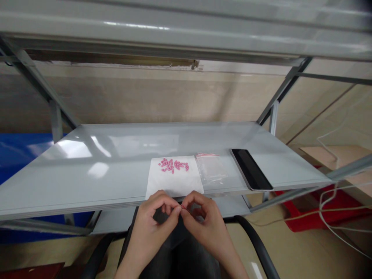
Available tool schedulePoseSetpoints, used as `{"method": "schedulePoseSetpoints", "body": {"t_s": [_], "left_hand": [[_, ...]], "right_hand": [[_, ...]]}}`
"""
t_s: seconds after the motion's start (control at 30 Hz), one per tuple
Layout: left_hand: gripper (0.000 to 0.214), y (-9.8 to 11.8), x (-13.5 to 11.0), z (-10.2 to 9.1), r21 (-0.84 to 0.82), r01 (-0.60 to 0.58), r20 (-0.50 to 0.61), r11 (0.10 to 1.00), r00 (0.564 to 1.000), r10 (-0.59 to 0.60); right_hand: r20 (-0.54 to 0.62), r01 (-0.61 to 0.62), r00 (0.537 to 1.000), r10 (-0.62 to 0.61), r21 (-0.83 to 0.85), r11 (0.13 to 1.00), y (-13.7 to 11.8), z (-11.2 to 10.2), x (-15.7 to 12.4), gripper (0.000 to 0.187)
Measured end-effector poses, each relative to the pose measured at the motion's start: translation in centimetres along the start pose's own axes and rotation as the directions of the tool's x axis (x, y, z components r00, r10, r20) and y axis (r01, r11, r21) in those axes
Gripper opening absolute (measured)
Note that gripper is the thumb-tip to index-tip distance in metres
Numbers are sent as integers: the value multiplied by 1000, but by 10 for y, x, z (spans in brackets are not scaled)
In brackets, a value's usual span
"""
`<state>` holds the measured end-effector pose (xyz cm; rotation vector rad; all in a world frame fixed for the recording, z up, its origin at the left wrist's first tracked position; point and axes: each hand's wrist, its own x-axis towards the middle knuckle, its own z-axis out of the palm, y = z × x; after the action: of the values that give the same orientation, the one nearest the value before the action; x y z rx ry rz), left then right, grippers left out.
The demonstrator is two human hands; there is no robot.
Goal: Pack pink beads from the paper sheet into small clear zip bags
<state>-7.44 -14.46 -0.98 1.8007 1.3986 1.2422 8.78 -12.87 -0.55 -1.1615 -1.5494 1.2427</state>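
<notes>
My left hand (158, 217) and my right hand (203, 219) meet just below the front edge of a grey shelf (72, 174), fingertips pinched together around a small clear bag with a red strip (181, 207). On the shelf right above them lies a white paper sheet (174, 182) carrying a cluster of several small pink beads (173, 165). Beside the sheet, to its right, lies a stack of clear zip bags (213, 170) with red seal strips.
A black phone (251, 169) lies face up at the shelf's right front. Grey metal shelf posts rise at both sides. A blue bin (17, 155) sits left, red crates (325, 209) and white cables right. A black chair arm (258, 244) curves under my right hand.
</notes>
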Motion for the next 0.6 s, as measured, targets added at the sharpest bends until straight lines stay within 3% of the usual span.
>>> {"method": "schedulePoseSetpoints", "body": {"t_s": [0.6], "left_hand": [[15, -4, -3, 3, -77, 58, -32, 995, 998, -61]], "right_hand": [[-18, 10, 1000, -10, 5, 1000, 6, -5, 4, 5]]}}
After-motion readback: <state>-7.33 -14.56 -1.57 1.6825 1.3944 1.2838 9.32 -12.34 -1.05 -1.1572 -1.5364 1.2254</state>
